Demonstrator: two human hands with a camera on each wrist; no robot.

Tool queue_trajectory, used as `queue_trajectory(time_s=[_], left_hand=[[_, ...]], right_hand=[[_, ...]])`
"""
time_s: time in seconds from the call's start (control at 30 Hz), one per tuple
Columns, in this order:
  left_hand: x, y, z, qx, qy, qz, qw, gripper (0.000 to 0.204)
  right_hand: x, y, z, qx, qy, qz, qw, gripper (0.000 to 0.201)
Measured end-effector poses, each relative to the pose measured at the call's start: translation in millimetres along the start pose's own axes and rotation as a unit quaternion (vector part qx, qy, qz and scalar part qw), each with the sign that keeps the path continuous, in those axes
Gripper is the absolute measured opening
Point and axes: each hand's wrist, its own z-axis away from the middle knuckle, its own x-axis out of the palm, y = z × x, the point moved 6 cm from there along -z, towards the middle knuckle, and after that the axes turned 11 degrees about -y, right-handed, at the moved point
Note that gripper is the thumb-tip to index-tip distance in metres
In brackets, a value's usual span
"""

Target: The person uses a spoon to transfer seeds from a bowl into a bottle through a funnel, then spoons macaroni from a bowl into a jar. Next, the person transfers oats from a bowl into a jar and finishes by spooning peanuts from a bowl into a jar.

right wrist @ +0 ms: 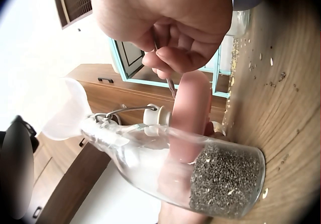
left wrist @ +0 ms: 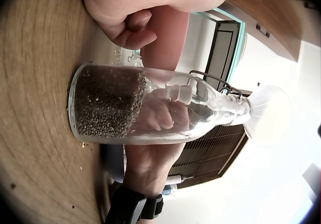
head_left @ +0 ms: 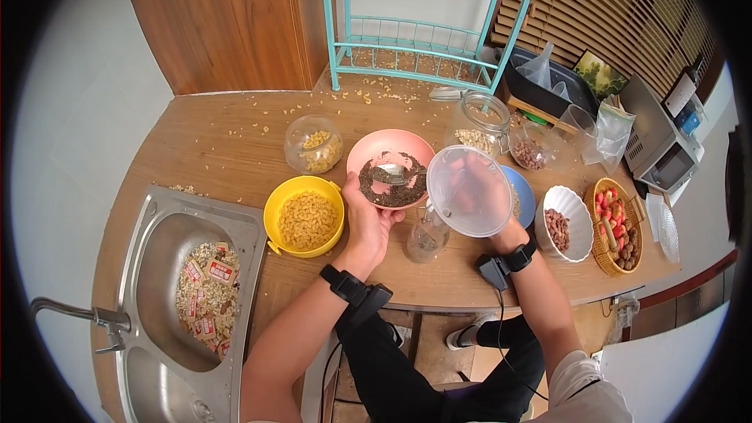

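Note:
My left hand holds a pink bowl of small dark seeds by its near side, thumb at the rim. A metal spoon lies over the seeds in the bowl. Its handle is pinched by my right hand, which the funnel partly covers in the head view. Between my arms a clear swing-top glass bottle stands upright on the counter, its lower part filled with dark seeds. A translucent funnel sits in the bottle's mouth, and the white stopper hangs beside the neck.
Left stand a yellow bowl of macaroni, a glass jar and a sink holding packets and flakes. At right are a blue plate, white bowl, wicker basket and jars. A teal rack stands behind.

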Motion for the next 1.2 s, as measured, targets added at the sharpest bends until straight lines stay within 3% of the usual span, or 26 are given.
queue_trajectory(time_s=[0.2, 0.37, 0.47, 0.83, 1.2], left_hand=[[5, 1, 1, -0.003, 0.007, 0.004, 1.000, 0.054], [2, 2, 2, -0.001, -0.006, -0.011, 1.000, 0.054], [3, 1, 2, -0.003, 0.003, -0.006, 1.000, 0.054], [6, 2, 4, -0.010, -0.020, -0.025, 0.999, 0.058], [1, -1, 1, -0.027, -0.029, -0.038, 0.998, 0.062]], right_hand=[[-12, 4, 1, 0.016, 0.019, -0.042, 0.999, 0.035], [3, -22, 5, -0.023, 0.099, -0.021, 0.995, 0.037], [11, -39, 9, -0.026, 0.106, 0.006, 0.994, 0.037], [10, -109, 8, -0.109, 0.022, 0.017, 0.994, 0.035], [25, -157, 50, -0.136, 0.041, 0.026, 0.990, 0.034]])
